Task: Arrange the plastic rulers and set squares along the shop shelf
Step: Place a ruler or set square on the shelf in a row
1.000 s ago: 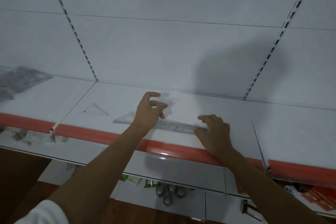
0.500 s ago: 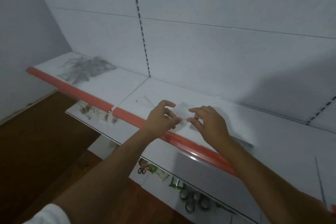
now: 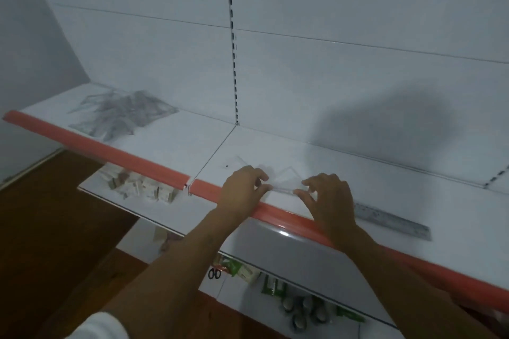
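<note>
A clear plastic set square (image 3: 285,179) lies on the white shelf (image 3: 358,173) near its orange front edge. My left hand (image 3: 242,188) pinches its left end and my right hand (image 3: 329,199) pinches its right end. A straight clear ruler (image 3: 392,221) lies flat along the shelf just right of my right hand. Another faint clear set square (image 3: 243,160) rests behind my left hand. A loose pile of rulers and set squares (image 3: 121,115) sits on the shelf's far left section.
The orange shelf lip (image 3: 110,151) runs diagonally across the view. A lower shelf holds small boxes (image 3: 140,190), scissors (image 3: 214,274), green packets (image 3: 272,287) and round tubs (image 3: 305,311). Brown floor (image 3: 55,228) lies at the left.
The view has swung left along the shelf. My hands left the straight ruler, which now lies to the right, and moved onto a clear set square, taking hold of both its ends.
</note>
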Demonstrator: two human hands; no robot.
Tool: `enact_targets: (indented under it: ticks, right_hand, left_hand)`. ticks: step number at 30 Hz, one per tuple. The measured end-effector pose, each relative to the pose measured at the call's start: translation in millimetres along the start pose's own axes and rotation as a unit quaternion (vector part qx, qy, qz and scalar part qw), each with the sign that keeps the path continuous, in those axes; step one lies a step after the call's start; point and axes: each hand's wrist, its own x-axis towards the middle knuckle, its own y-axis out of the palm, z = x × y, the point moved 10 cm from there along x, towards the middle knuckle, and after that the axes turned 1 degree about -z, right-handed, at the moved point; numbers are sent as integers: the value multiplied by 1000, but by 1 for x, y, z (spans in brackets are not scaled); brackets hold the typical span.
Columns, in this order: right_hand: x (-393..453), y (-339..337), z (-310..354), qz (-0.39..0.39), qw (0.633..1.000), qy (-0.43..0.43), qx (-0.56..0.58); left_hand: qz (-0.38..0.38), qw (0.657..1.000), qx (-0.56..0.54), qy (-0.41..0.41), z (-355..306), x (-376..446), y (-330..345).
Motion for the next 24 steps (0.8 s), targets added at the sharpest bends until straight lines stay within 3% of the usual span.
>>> enact_targets:
  ticks: [8, 24]
  right_hand:
    - [-20, 17, -17, 2, 986, 81, -149]
    - [-20, 22, -19, -7, 981, 77, -179]
  left_hand:
    - [34, 996, 7, 83, -2, 16, 47]
    - [0, 997, -16, 78, 3, 12, 49]
